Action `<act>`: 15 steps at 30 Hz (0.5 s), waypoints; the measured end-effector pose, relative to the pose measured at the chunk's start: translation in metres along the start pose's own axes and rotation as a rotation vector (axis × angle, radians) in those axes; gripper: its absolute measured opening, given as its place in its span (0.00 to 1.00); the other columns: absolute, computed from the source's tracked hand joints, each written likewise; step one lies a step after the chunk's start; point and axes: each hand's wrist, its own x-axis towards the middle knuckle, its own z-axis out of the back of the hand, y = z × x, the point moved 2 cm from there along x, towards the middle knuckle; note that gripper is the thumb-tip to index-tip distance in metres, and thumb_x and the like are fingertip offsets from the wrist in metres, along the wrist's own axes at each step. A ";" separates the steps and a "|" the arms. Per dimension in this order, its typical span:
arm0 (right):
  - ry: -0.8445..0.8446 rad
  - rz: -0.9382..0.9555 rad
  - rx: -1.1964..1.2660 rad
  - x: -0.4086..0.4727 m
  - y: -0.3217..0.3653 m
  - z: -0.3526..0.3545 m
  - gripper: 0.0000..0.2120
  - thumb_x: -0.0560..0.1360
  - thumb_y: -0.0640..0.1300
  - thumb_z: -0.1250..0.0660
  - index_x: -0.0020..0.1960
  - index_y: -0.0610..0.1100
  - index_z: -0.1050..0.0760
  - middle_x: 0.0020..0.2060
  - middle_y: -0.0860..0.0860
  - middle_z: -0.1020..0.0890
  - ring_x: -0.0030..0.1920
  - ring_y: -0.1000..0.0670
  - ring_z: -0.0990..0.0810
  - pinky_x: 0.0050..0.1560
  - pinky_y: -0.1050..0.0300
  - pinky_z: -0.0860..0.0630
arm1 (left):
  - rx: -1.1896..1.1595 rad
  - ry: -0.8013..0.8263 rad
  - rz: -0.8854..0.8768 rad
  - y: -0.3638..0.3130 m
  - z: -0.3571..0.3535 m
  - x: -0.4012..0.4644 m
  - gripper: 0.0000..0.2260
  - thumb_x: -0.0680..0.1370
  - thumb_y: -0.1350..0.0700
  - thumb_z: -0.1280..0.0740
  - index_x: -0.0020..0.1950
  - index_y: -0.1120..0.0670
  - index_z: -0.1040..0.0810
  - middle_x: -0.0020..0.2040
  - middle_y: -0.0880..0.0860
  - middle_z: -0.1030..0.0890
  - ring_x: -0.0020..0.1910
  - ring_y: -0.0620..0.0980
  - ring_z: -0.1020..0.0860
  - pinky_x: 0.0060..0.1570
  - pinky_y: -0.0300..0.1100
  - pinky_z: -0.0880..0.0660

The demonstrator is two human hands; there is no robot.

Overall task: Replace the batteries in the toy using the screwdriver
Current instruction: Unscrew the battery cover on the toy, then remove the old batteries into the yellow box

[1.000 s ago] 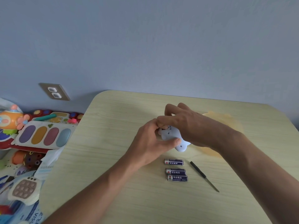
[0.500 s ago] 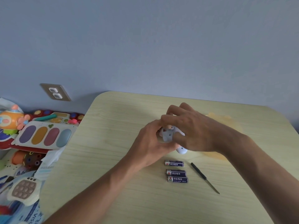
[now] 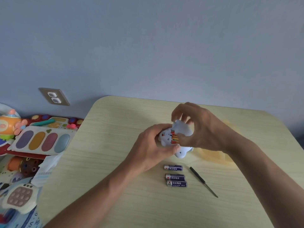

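Observation:
A pale blue plastic toy is held above the table, its underside facing me. My left hand grips its left side. My right hand pinches the pale blue battery cover, lifted off the toy's upper right. Red and orange batteries show in the uncovered compartment. Three dark blue batteries lie side by side on the table below the toy. The black-handled screwdriver lies just right of them, untouched.
The light wood table has a rounded far-left corner. A yellow patch lies on it under my right wrist. Colourful toys are piled on the floor at the left. A wall socket sits above them.
My right hand has lifted the battery cover away from the toy, baring the red and orange batteries inside. The left hand kept holding the toy.

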 end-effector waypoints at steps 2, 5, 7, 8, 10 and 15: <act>-0.100 -0.034 0.096 -0.006 0.000 0.012 0.18 0.63 0.42 0.26 0.51 0.51 0.25 0.47 0.54 0.21 0.47 0.53 0.21 0.46 0.54 0.21 | -0.002 0.000 -0.010 0.002 0.000 0.001 0.25 0.70 0.53 0.19 0.66 0.46 0.20 0.56 0.42 0.15 0.53 0.37 0.17 0.51 0.27 0.24; -0.120 -0.066 0.035 -0.025 -0.001 0.029 0.16 0.64 0.48 0.27 0.51 0.52 0.25 0.47 0.56 0.21 0.47 0.53 0.21 0.44 0.56 0.21 | 0.002 0.006 -0.014 0.002 0.000 0.001 0.26 0.71 0.53 0.19 0.67 0.45 0.20 0.57 0.42 0.15 0.54 0.38 0.16 0.53 0.31 0.22; -0.089 -0.085 -0.060 -0.048 -0.002 0.035 0.16 0.63 0.52 0.29 0.50 0.54 0.26 0.46 0.58 0.22 0.46 0.54 0.21 0.42 0.59 0.22 | -0.007 0.009 -0.010 0.002 -0.001 0.001 0.25 0.71 0.54 0.19 0.66 0.43 0.20 0.56 0.41 0.15 0.54 0.37 0.17 0.53 0.30 0.22; -0.067 -0.102 -0.100 -0.061 -0.003 0.036 0.16 0.63 0.53 0.29 0.50 0.55 0.26 0.46 0.59 0.23 0.45 0.54 0.21 0.41 0.60 0.22 | -0.017 0.011 -0.007 0.002 -0.001 0.001 0.24 0.71 0.54 0.19 0.65 0.43 0.20 0.56 0.40 0.15 0.54 0.37 0.17 0.52 0.30 0.23; -0.020 -0.143 -0.160 -0.090 -0.005 0.033 0.15 0.64 0.53 0.30 0.49 0.58 0.27 0.46 0.61 0.24 0.45 0.55 0.21 0.39 0.62 0.23 | -0.024 0.014 -0.002 0.002 -0.001 0.001 0.24 0.71 0.54 0.19 0.65 0.43 0.20 0.55 0.38 0.15 0.54 0.36 0.17 0.51 0.28 0.23; 0.084 -0.234 -0.253 -0.143 -0.012 0.015 0.13 0.64 0.55 0.34 0.48 0.61 0.30 0.43 0.64 0.26 0.43 0.57 0.23 0.36 0.66 0.27 | 0.004 0.025 -0.010 0.003 0.001 0.003 0.25 0.71 0.52 0.19 0.66 0.42 0.20 0.54 0.37 0.14 0.52 0.36 0.17 0.50 0.26 0.25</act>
